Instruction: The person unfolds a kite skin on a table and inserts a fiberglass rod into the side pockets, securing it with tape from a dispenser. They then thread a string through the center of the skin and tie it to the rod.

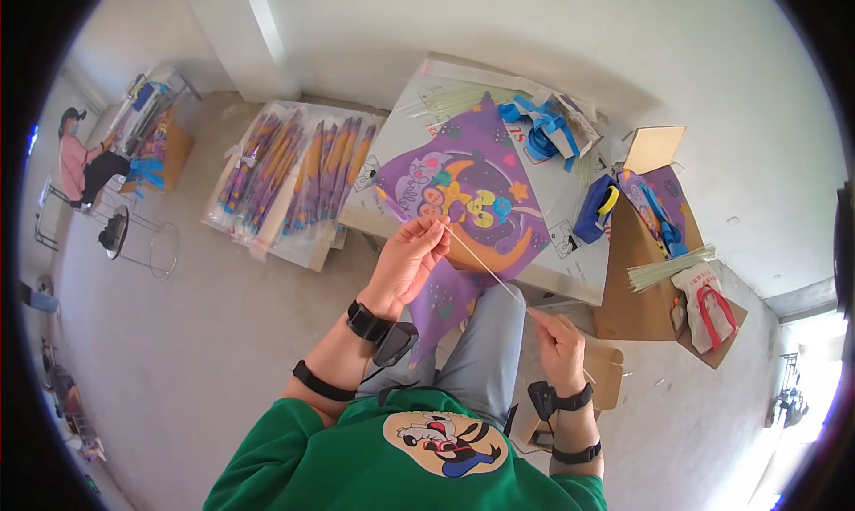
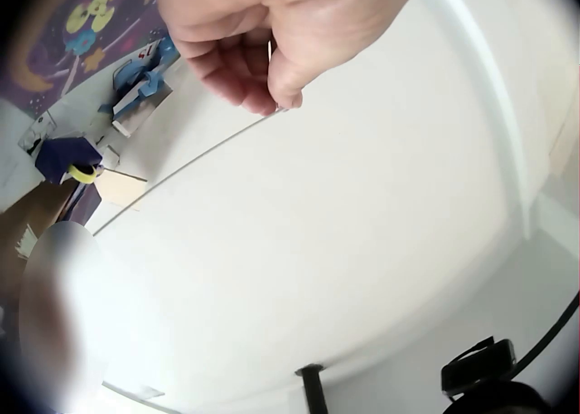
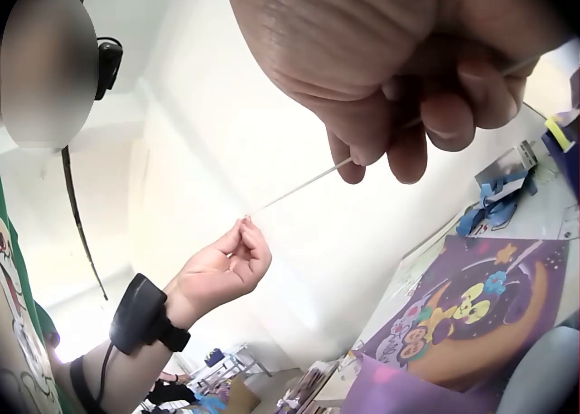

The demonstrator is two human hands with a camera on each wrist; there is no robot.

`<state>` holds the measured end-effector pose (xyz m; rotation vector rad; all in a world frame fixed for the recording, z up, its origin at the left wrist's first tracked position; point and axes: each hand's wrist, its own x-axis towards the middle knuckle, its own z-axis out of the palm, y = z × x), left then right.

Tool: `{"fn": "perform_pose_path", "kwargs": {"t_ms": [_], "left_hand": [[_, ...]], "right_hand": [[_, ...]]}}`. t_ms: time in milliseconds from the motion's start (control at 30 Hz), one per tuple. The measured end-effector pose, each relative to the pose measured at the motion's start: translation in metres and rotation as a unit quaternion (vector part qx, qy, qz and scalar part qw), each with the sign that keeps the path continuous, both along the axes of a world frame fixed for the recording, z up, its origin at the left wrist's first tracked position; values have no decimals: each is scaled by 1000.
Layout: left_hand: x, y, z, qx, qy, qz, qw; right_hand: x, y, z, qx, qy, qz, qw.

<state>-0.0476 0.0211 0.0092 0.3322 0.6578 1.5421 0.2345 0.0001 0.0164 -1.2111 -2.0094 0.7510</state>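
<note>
A thin pale rod stretches between my two hands. My left hand pinches its far end with curled fingertips; the same hand shows in the right wrist view. My right hand grips the near end, fingers curled round the rod. Under the rod lies a purple kite printed with a moon and cartoon figures, spread on a table and hanging over my knee.
Blue ribbons and a blue tape holder lie on the table. A cardboard box with pale rods stands at the right. Packed kites lie on the floor at the left. A seated person is far left.
</note>
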Motion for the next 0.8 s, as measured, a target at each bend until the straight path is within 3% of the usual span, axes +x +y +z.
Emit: {"fn": "perform_pose_path", "kwargs": {"t_ms": [133,467,533,567,633,767,800], "left_hand": [[-6,-8,6,20,80,16,996],[-18,-10,7,42,102,11,994],[-21,-9,10,26,270,15,962],[-23,-8,10,24,270,10,963],[-28,-4,7,67,383,-29,921],[-26,6,-1,77,384,-69,917],[-22,8,-4,68,345,-58,934]], "right_hand": [[-1,-3,8,46,-30,-3,998],[-4,3,19,100,-73,2,992],[0,10,27,128,-97,7,987],[3,15,31,160,-121,15,980],[7,23,33,179,-137,16,974],[7,39,25,173,-126,14,977],[7,43,20,169,-112,18,979]]}}
